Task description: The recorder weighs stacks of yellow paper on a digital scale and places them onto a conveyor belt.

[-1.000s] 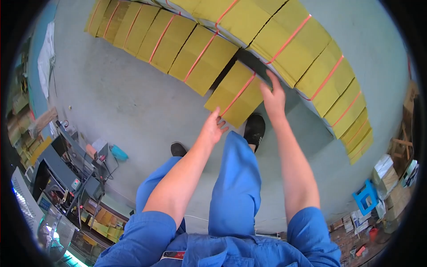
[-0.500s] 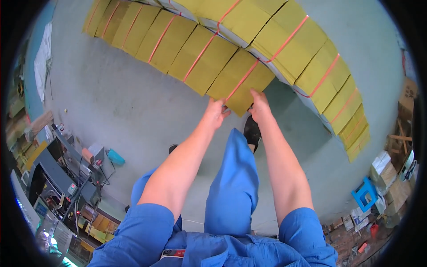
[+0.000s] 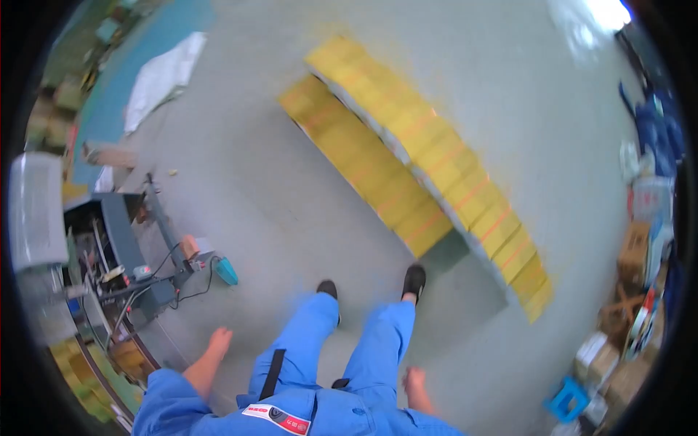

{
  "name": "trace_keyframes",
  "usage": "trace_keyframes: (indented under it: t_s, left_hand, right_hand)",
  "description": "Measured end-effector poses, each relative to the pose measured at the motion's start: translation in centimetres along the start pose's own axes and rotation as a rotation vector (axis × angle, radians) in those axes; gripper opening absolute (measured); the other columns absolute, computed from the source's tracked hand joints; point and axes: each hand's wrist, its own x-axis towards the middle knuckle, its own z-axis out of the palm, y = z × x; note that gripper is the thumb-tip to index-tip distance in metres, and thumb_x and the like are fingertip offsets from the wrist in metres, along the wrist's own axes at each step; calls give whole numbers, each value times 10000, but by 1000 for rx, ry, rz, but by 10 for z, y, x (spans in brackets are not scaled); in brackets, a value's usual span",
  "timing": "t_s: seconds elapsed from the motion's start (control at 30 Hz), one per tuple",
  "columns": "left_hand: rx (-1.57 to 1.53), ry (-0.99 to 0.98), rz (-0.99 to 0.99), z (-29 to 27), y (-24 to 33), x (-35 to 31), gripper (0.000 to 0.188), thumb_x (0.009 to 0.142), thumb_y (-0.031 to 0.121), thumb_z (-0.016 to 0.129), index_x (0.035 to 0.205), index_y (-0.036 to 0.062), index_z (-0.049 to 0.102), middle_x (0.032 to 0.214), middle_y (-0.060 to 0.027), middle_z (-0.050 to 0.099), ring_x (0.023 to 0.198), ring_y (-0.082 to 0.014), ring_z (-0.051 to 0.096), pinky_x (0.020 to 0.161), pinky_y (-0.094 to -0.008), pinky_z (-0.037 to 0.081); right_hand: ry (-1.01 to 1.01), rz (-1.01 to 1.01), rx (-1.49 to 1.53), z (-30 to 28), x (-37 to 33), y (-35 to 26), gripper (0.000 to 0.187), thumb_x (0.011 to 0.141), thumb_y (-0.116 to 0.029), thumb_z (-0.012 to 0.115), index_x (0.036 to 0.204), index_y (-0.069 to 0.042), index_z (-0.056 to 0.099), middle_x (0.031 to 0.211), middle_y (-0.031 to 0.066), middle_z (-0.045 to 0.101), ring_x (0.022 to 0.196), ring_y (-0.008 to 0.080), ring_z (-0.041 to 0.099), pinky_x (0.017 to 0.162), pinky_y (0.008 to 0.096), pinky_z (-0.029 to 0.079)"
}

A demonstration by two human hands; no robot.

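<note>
My left hand (image 3: 220, 340) hangs by my left thigh, fingers loosely apart and nothing visible in it. By my right thigh is my right hand (image 3: 414, 378), smeared by motion, so its fingers cannot be read. Both are well apart from the yellow bundles. Ahead of my feet, a shorter row of flat-topped yellow bundles (image 3: 363, 171) runs diagonally, its near end just beyond my right shoe (image 3: 414, 282). Along its far side stands a longer row of yellow bundles (image 3: 454, 171) with pale sides and red straps across them.
A grey machine (image 3: 120, 240) with cables stands at the left, beside a turquoise object (image 3: 226, 271) on the floor. A white sheet (image 3: 166, 78) lies at the upper left. Cardboard boxes (image 3: 635, 251) and a blue plastic stool (image 3: 568, 398) line the right side.
Both hands have let go of the near-end bundle and dropped back to my sides. I stand more upright and farther from the rows, feet now side by side.
</note>
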Motion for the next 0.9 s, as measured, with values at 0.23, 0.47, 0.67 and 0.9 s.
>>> trace_keyframes:
  t_s: [0.23,0.47,0.67,0.9]
  left_hand:
    - [-798,-70,-525,102,-105,-243,353,904,356,561,1057,45,629,912,-118,649,793,-216,636,673,-406,539]
    - [-1205,-192,-395,355,-71,-383,398,943,402,523,1150,72,606,996,-96,656,892,-236,643,698,-430,539]
    - [-1149,128,-2,471,-61,-437,342,922,363,534,1094,86,636,956,-81,657,820,-221,648,694,-394,547]
    - [-1976,82,-914,470,-111,-480,279,891,302,542,1009,74,651,893,-67,635,800,-191,635,656,-371,538]
  right_hand:
    - [-382,-999,-990,57,-58,-159,240,873,-265,573,913,-46,662,822,173,674,781,268,690,602,402,547]
    - [-736,-1205,-1568,257,-211,-254,252,893,-241,560,986,-25,651,873,172,678,817,266,686,639,379,549]
    - [-838,-1180,-1895,404,-308,-162,271,911,-220,548,1048,-6,642,916,170,682,848,263,683,671,359,552]
    - [-787,-998,-2016,496,-360,-48,300,931,-195,535,1121,16,630,967,168,686,884,260,679,708,336,555]
